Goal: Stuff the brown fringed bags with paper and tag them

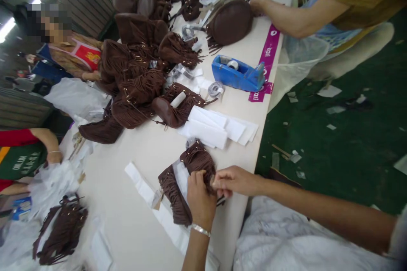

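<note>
A dark brown fringed bag [173, 197] lies on the table before me, with a strip of white paper [181, 178] wrapped across its middle. My left hand [202, 201] is closed on the bag's near side, its fingers bent over the fringe beside the paper. At the bag's right edge, the fingertips of my right hand [233, 181] are pinched together, and what sits between them is too small to make out. Under the bag runs a long white paper strip [140, 184], with a small clear and tan tag [157, 200] near it.
Folded white papers [208, 129] lie beyond the bag, near a blue tape dispenser [237, 74]. Several brown fringed bags [136, 93] are heaped farther back. A co-worker's hand [259, 2] touches a bag at the upper right; other people are at the left side. Another wrapped bag [60, 233] lies lower left.
</note>
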The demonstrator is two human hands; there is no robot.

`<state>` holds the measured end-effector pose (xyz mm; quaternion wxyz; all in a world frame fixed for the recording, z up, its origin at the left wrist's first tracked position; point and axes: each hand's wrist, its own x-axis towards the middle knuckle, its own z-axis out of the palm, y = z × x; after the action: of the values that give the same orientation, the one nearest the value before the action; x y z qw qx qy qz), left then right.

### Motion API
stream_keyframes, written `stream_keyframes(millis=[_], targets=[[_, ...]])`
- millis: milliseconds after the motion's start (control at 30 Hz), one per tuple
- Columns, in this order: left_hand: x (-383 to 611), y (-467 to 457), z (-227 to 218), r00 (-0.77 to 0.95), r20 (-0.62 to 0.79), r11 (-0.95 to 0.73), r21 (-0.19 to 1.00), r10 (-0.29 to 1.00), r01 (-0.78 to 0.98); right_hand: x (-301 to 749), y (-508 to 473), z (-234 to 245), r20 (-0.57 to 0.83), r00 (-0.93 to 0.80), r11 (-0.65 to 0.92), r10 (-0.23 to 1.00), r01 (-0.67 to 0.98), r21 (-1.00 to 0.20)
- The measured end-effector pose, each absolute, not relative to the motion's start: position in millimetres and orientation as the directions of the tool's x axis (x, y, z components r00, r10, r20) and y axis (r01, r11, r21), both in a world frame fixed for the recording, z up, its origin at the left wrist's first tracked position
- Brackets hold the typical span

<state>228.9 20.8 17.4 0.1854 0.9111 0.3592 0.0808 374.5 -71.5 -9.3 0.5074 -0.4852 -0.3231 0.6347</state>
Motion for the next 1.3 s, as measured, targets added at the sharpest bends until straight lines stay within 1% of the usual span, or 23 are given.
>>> stream_keyframes(millis=[33,67,100,167,233,300,333,400,467,500,600,667,767,867,933,1000,1067,1100,1133,1200,1233,1267,1300], targets=[[227,24,15,0.705,0.037,-0.648,0.430,0.708,0.629,377,-75,-15,-0.324,0.017,-0.300,0.946,-0.331,-0.895],[226,26,12,0.671,0.060,-0.616,0.465,0.739,0.636,380,-78,-22,-0.367,0.086,-0.327,0.926,-0.302,-0.896],[224,27,10,0.634,0.075,-0.579,0.503,0.770,0.642,383,-80,-28,-0.401,0.174,-0.353,0.899,-0.251,-0.901],[221,29,6,0.552,0.070,-0.484,0.583,0.831,0.653,384,-78,-37,-0.402,0.288,-0.388,0.869,-0.106,-0.916],[219,29,5,0.469,0.041,-0.378,0.658,0.882,0.651,382,-71,-41,-0.335,0.294,-0.378,0.895,0.103,-0.920],[218,29,4,0.394,0.028,-0.285,0.738,0.919,0.612,377,-63,-41,-0.240,0.300,-0.330,0.923,0.300,-0.895],[217,29,4,0.359,0.027,-0.246,0.777,0.933,0.580,374,-59,-41,-0.193,0.304,-0.302,0.933,0.370,-0.878],[217,29,2,0.308,0.021,-0.186,0.834,0.951,0.520,372,-55,-42,-0.120,0.290,-0.243,0.949,0.438,-0.866],[218,28,0,0.290,0.016,-0.164,0.854,0.957,0.493,375,-53,-44,-0.078,0.229,-0.178,0.970,0.457,-0.872],[218,28,-1,0.292,0.021,-0.170,0.851,0.956,0.496,377,-53,-44,-0.083,0.186,-0.158,0.979,0.439,-0.884],[218,27,-4,0.321,0.057,-0.238,0.795,0.945,0.558,387,-49,-44,-0.178,0.049,-0.185,0.983,0.303,-0.935],[218,27,-4,0.382,0.081,-0.315,0.732,0.921,0.605,394,-46,-42,-0.254,-0.047,-0.241,0.966,0.192,-0.951],[217,32,4,0.536,0.120,-0.472,0.657,0.835,0.588,401,-43,-42,-0.283,-0.144,-0.276,0.948,0.069,-0.959],[219,45,17,0.671,0.176,-0.609,0.624,0.720,0.490,403,-42,-43,-0.270,-0.160,-0.277,0.949,-0.019,-0.961],[220,59,22,0.721,0.209,-0.679,0.575,0.661,0.456,400,-42,-45,-0.316,-0.156,-0.332,0.936,-0.083,-0.940],[221,73,20,0.737,0.219,-0.723,0.498,0.640,0.479,395,-40,-45,-0.392,-0.167,-0.413,0.905,-0.123,-0.902],[222,84,11,0.718,0.207,-0.714,0.458,0.665,0.529,393,-36,-41,-0.451,-0.183,-0.474,0.874,-0.115,-0.873],[223,86,6,0.693,0.204,-0.689,0.474,0.692,0.549,395,-32,-36,-0.463,-0.180,-0.483,0.868,-0.095,-0.870],[224,88,3,0.659,0.197,-0.648,0.515,0.726,0.561,400,-29,-29,-0.463,-0.164,-0.478,0.871,-0.065,-0.876],[230,89,-1,0.563,0.179,-0.532,0.635,0.807,0.560,417,-20,-9,-0.446,-0.080,-0.446,0.891,0.027,-0.895],[235,91,-2,0.501,0.131,-0.435,0.707,0.855,0.558,428,-15,4,-0.421,-0.018,-0.418,0.907,0.090,-0.904],[243,93,-3,0.432,0.052,-0.306,0.783,0.900,0.542,440,-11,16,-0.387,0.043,-0.388,0.921,0.162,-0.907],[251,97,-3,0.411,0.050,-0.271,0.824,0.910,0.498,450,-6,28,-0.345,0.100,-0.359,0.933,0.238,-0.903]])
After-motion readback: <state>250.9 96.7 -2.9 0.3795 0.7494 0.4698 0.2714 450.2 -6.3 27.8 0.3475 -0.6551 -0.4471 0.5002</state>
